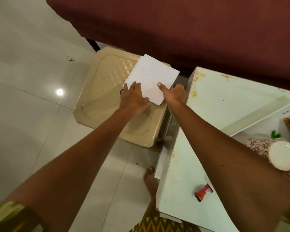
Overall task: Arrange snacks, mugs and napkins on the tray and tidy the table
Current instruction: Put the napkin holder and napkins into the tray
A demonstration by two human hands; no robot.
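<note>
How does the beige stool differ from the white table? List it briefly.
The stool is beige with an embossed diamond pattern; the table is pale, smooth and stained at its edges. The stool bears the napkins, which the left hand and right hand touch; the table bears a tray. Both have flat tops.
</note>
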